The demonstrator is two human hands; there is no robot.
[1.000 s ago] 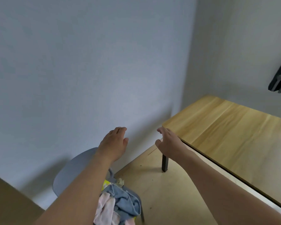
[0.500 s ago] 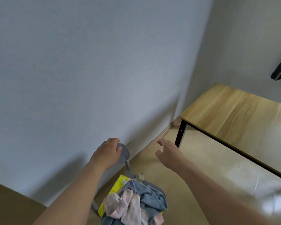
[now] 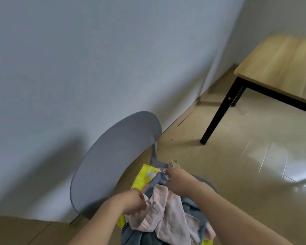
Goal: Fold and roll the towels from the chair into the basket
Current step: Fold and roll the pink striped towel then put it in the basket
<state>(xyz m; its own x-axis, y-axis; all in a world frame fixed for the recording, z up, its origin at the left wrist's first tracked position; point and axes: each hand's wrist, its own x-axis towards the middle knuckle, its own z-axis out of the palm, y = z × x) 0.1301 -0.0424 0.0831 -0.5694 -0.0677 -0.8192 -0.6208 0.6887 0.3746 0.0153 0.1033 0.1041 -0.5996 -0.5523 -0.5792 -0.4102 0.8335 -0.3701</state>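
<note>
Grey chair [image 3: 117, 156] by the wall holds the whole towel pile [image 3: 168, 214], unfolded; no basket in view, so the task is barely started. Left hand [image 3: 131, 202] pinches the pink towel [image 3: 166, 209]; right hand [image 3: 178, 181] grips the blue towel [image 3: 157, 181] edge.

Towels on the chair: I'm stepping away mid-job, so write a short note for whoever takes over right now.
Left hand: closed on an edge of the pink towel.
Right hand: pinching cloth at the far side of the pile, on the blue towel, it seems.
Towels: all heaped unfolded on the grey chair, pink on top, blue and yellow towel beneath.
Basket: not in view.
Table: bare where visible, to the right.
Done: nothing folded yet.
Left: lift one towel, fold, roll, put in basket; repeat for the rest.
</note>
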